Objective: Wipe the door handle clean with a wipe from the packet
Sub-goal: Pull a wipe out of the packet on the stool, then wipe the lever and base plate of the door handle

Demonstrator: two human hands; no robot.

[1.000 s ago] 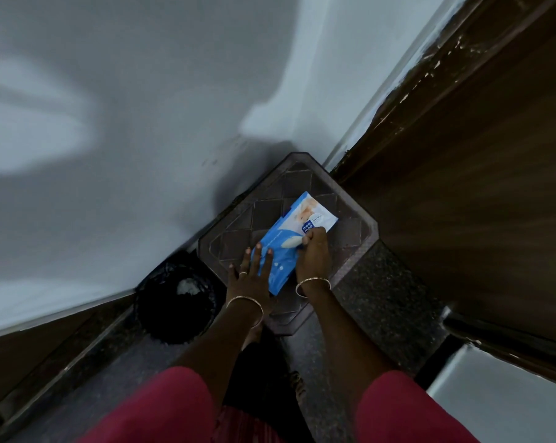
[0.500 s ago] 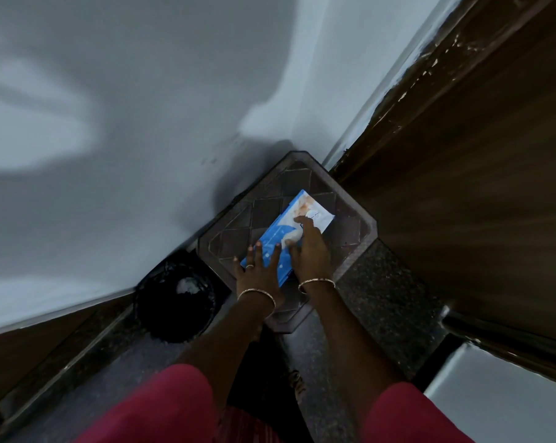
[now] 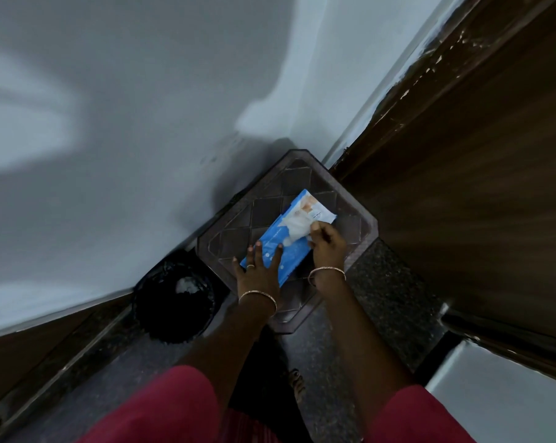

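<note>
A blue and white wipes packet (image 3: 278,243) lies flat on a dark plastic stool (image 3: 350,215) in the corner. My left hand (image 3: 259,270) rests on the packet's near end, fingers spread, pressing it down. My right hand (image 3: 327,247) pinches a white wipe (image 3: 297,230) that sticks out of the packet's middle. The brown wooden door (image 3: 462,187) fills the right side. Its handle is not in view.
A black bin (image 3: 174,302) with something white inside stands on the dark speckled floor (image 3: 395,298), left of the stool. Pale walls (image 3: 126,123) meet behind the stool. A white surface (image 3: 506,398) shows at the lower right. My red-clothed knees fill the bottom edge.
My left hand slid onto the packet's near end and flattened it. My right hand shifted to the packet's middle, and a white wipe has come partly out between its fingers.
</note>
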